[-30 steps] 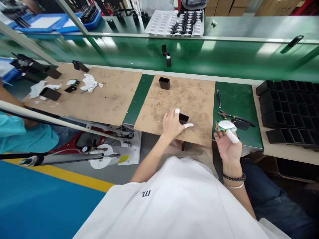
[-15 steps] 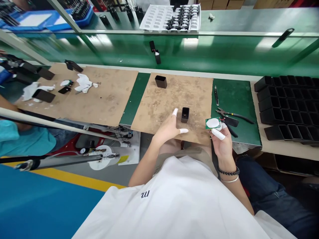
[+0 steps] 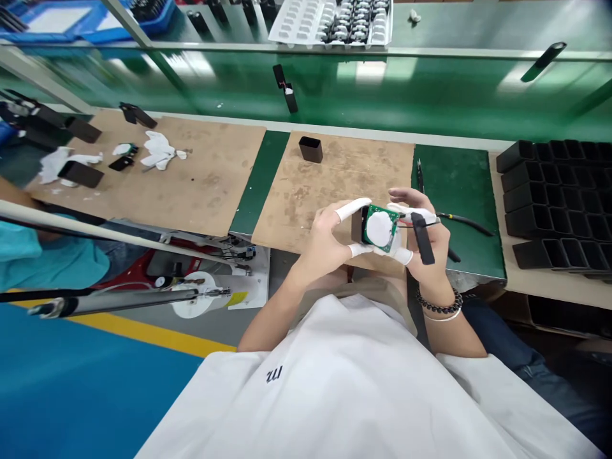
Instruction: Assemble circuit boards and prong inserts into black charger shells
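Observation:
White finger cots cover some fingertips of both hands. My left hand (image 3: 329, 239) is closed round a small black box (image 3: 356, 228), which is tipped so that its mouth faces right. In my right hand (image 3: 425, 236) is a green circuit board (image 3: 381, 227) with a round white disc on it, gripped at its right side. The board's left edge is at the box's mouth; whether it is inside, I cannot tell. Thin wires join the board to a black plastic piece (image 3: 422, 238) hanging against my right palm. A second black box (image 3: 311, 149) stands farther back on the brown board (image 3: 287, 204).
Tweezers (image 3: 419, 175) and pliers with a black and yellow handle (image 3: 471, 223) lie on the green mat at right. Rows of black boxes (image 3: 554, 197) stand beyond. A belt (image 3: 421, 95) runs behind, carrying an assembled black unit (image 3: 287, 89). Another person's sleeve (image 3: 48, 261) is at left.
My left hand has picked up the black box from the brown board. My right hand has brought the circuit board leftward to the box's mouth, and the wired black piece has come along.

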Demonstrator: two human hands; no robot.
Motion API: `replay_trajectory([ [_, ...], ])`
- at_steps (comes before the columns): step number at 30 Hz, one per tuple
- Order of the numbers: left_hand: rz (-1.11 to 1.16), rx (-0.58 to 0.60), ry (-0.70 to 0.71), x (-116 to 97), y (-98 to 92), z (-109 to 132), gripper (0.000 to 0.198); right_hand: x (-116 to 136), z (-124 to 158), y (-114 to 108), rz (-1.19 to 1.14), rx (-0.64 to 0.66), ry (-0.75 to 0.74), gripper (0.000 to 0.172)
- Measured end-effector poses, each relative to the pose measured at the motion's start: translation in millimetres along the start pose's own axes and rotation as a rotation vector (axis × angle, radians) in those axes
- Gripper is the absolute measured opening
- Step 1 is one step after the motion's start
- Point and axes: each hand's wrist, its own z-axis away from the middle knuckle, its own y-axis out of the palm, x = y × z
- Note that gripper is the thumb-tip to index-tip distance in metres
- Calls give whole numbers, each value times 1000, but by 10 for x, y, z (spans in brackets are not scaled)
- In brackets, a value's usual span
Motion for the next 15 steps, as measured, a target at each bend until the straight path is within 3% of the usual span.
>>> replay_trajectory([
  [5, -185, -26, 83, -251, -114, 63, 60, 149, 60, -35, 98, 67, -188, 40],
  [10, -186, -40, 142, -333, -96, 83, 58, 268, 83, -53, 61, 21, -109, 37],
  [15, -159, -34, 161, -376, -80, 97, 61, 340, 87, -73, 63, 55, -99, 46],
])
